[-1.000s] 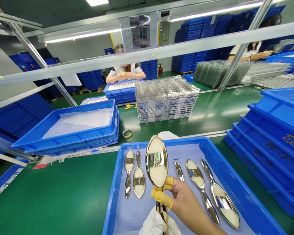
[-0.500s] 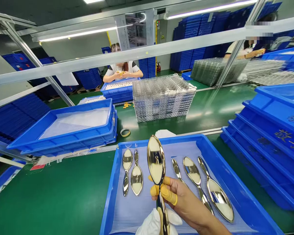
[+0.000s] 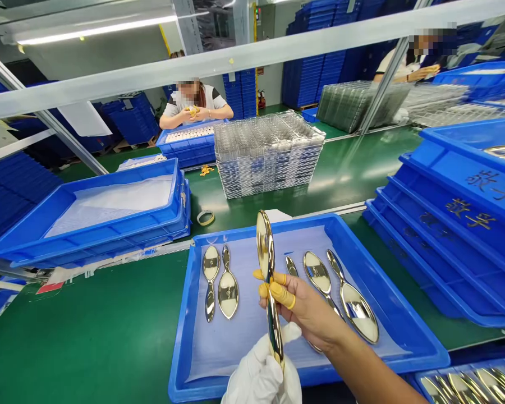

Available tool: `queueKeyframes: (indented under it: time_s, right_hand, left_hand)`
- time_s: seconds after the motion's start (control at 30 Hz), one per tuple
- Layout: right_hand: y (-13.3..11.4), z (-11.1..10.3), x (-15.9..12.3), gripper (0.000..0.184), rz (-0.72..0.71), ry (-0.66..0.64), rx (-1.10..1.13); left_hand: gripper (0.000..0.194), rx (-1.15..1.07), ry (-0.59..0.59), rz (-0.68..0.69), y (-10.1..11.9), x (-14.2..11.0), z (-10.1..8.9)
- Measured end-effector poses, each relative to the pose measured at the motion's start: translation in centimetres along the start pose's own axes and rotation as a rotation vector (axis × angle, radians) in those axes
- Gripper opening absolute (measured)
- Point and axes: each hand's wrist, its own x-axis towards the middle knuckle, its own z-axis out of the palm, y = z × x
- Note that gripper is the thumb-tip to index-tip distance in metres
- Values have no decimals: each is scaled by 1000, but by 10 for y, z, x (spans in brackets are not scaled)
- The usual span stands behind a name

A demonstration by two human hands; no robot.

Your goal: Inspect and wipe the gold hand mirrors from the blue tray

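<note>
White-gloved left hand (image 3: 261,373) gripping lower stem of gold-plated spoon-shaped piece (image 3: 265,264), fingers closed around it. Right hand (image 3: 307,306) pinching its neck, yellow-cotted fingers (image 3: 281,294) shut on it. Piece standing upright above blue tray (image 3: 177,336). Matching pieces (image 3: 211,280) lying at 10 o'clock from hands, further pieces (image 3: 356,306) at 2 o'clock.

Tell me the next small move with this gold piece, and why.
Probably lay the gold piece down in the gap in the blue tray, between the matching pieces. Your right hand and gloved left hand hold it edge-on over that gap, above the white sheet.
</note>
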Motion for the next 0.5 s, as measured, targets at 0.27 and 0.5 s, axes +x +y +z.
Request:
queueKeyframes:
  time_s: [0.27,0.5]
  right_hand:
    - [0,-3,4,47,-15,73,23]
    - [-1,-3,6,48,-32,63,8]
  left_hand:
    - [36,37,-37,-15,4,-5,0]
    - [34,28,-13,-9,4,-4,3]
